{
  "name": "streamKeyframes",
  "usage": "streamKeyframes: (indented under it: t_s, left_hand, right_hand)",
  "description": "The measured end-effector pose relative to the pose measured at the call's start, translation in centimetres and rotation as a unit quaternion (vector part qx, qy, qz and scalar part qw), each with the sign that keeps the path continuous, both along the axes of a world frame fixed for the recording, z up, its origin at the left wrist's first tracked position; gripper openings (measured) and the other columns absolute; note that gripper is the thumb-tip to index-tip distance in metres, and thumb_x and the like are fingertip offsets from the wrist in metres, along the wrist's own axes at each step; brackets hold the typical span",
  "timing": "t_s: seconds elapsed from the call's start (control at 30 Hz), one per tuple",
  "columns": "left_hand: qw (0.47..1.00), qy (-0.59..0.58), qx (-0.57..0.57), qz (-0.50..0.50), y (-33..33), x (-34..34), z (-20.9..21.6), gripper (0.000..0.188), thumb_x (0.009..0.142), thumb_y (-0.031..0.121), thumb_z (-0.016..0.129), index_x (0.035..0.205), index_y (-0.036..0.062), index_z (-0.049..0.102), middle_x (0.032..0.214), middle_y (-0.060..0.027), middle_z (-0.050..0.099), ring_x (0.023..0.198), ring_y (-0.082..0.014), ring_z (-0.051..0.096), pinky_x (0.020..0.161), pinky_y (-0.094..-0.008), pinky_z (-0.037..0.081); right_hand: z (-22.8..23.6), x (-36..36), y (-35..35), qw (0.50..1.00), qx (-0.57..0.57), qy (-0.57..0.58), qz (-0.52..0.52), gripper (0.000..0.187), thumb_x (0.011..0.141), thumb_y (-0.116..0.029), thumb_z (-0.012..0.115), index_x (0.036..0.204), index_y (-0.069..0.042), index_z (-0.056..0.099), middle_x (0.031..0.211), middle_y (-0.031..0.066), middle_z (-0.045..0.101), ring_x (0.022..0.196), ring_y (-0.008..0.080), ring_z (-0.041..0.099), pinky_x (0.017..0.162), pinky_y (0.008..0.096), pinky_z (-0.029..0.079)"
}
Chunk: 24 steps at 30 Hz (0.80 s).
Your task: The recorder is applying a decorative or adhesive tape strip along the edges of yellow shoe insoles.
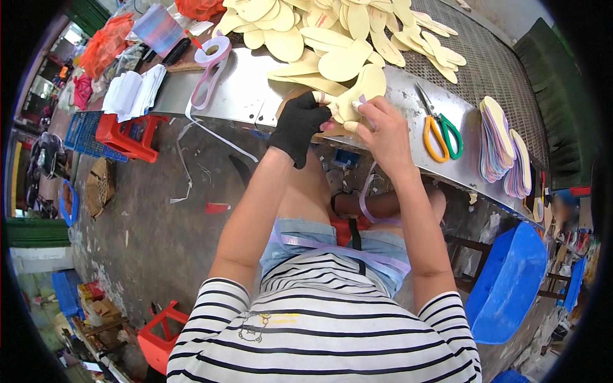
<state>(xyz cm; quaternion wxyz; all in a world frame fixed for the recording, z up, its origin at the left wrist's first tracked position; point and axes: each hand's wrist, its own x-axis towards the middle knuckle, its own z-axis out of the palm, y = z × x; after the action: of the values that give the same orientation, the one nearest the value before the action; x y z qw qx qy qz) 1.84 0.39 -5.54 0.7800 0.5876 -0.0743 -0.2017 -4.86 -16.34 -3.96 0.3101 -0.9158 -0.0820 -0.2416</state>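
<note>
At the front edge of the metal table, both my hands hold a cream shoe insole (367, 83). My left hand (299, 129), in a black glove with bare fingertips, is closed on its near left part. My right hand (385, 131), with pale wraps on its fingertips, pinches the near right edge. A small piece of lilac tape (363, 99) shows by the right fingers. Lilac ribbon (319, 245) also lies across my lap. Just beyond my hands, more cream insoles (345, 60) overlap in a loose heap. The fingers partly hide the held insole's near end.
Scissors (439, 131) with orange and green handles lie right of my hands. Stacked insoles (497, 137) stand farther right. To the left are a tape roll (212, 51), white papers (135, 92) and a red stool (131, 137). A blue bin (511, 284) sits below right.
</note>
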Motion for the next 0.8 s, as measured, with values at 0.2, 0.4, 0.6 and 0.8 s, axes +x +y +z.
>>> streamKeyframes:
  t_s: [0.2, 0.4, 0.6, 0.8]
  left_hand:
    - [0.999, -0.028, 0.018, -0.028, 0.3, 0.9, 0.4, 0.015, 0.082, 0.005, 0.062, 0.097, 0.0023, 0.062, 0.083, -0.0031, 0.061, 0.067, -0.0092, 0.057, 0.061, -0.0211, 0.047]
    - [0.995, -0.069, 0.072, 0.023, 2.5, 5.0, -4.7, 0.018, 0.076, 0.002, 0.059, 0.093, 0.0015, 0.063, 0.080, -0.0056, 0.061, 0.065, -0.0117, 0.059, 0.057, -0.0236, 0.050]
    - [0.774, -0.440, 0.412, 0.191, 4.4, 5.1, -3.8, 0.012, 0.075, 0.009, 0.063, 0.083, 0.0002, 0.062, 0.073, -0.0052, 0.062, 0.065, -0.0128, 0.059, 0.061, -0.0267, 0.048]
    - [0.936, 0.116, 0.010, -0.332, 1.6, -3.7, 3.9, 0.068, 0.084, 0.066, 0.040, 0.102, 0.0041, 0.061, 0.095, -0.0139, 0.064, 0.072, -0.0241, 0.063, 0.058, -0.0279, 0.046]
  right_hand:
    - [-1.0, 1.2, -0.9, 0.998, -0.012, -0.051, 0.036, 0.019, 0.069, 0.001, 0.065, 0.088, -0.001, 0.061, 0.085, 0.0102, 0.057, 0.069, 0.0275, 0.058, 0.061, 0.0320, 0.047]
    - [1.8, 0.7, -5.2, 0.973, 0.132, -0.128, -0.139, 0.004, 0.078, 0.001, 0.058, 0.081, -0.001, 0.062, 0.072, 0.0065, 0.054, 0.062, 0.0141, 0.057, 0.054, 0.0254, 0.044]
    - [5.6, -5.0, -8.1, 0.887, 0.302, -0.251, -0.243, 0.009, 0.084, 0.000, 0.054, 0.084, 0.004, 0.062, 0.078, 0.0065, 0.058, 0.068, 0.0121, 0.056, 0.056, 0.0236, 0.044]
    - [3.7, -7.8, -3.1, 0.958, 0.034, -0.286, -0.015, 0.019, 0.071, -0.001, 0.064, 0.089, 0.002, 0.064, 0.092, 0.0149, 0.065, 0.076, 0.0285, 0.064, 0.064, 0.0320, 0.052]
